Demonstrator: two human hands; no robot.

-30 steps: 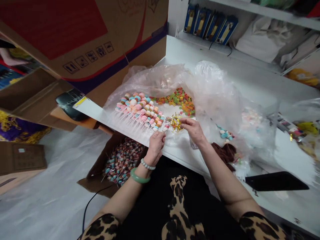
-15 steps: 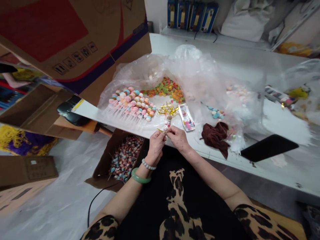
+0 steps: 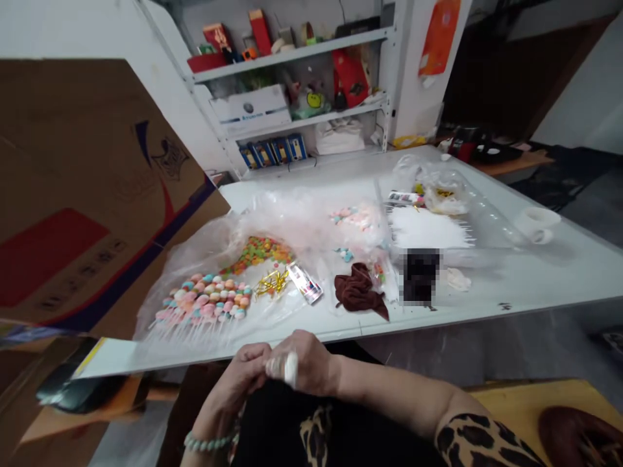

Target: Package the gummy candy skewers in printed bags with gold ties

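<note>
Both hands are together low in the view, in front of the white table's (image 3: 511, 285) near edge. My left hand (image 3: 243, 373) and my right hand (image 3: 304, 366) are closed and pinch a small wrapped candy stick (image 3: 290, 368) between them. On the table above them lies a row of pastel candy skewers (image 3: 204, 301) on clear plastic, with a bunch of gold twist ties (image 3: 272, 282) and a small printed packet (image 3: 305, 283) beside it. A heap of orange and green ring candies (image 3: 256, 251) lies further back.
A large cardboard box (image 3: 87, 194) stands at the left. A dark brown cloth (image 3: 360, 295), a blurred black object (image 3: 421, 277), clear plastic bags (image 3: 438, 194) and a white cup (image 3: 535, 224) lie on the table. Shelves (image 3: 292, 97) with boxes stand at the back.
The view has tilted up and the table now reaches further back. Both hands have come down off the table toward my lap, still pinched on the wrapped candy stick.
</note>
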